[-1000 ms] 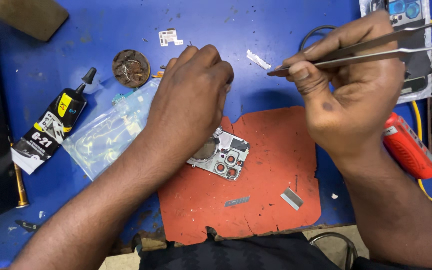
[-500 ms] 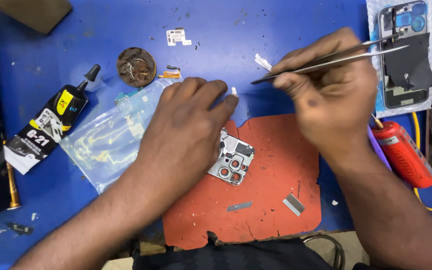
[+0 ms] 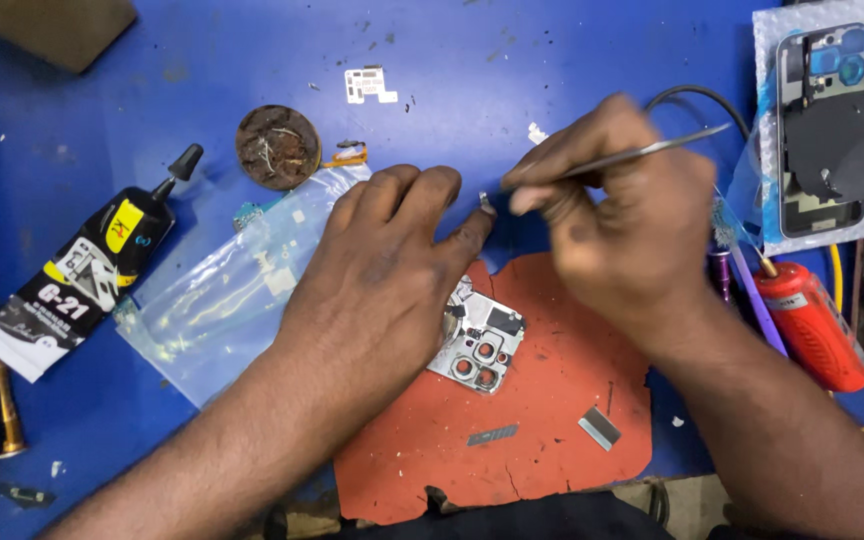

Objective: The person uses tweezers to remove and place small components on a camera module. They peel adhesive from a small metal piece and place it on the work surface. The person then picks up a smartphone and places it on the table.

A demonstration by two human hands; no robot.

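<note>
Fingers of the right hand pinch the metal tweezers, tips at a tiny pale part by the left index fingertip. Left hand lies flat, fingers together, pinning the camera module to the red mat, likely to steady it. Blue bench: glue tube, clear bag, phone frame.

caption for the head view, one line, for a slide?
Left hand pins a camera module on a red mat; right hand brings tweezers to its fingertip on a blue bench.
</note>
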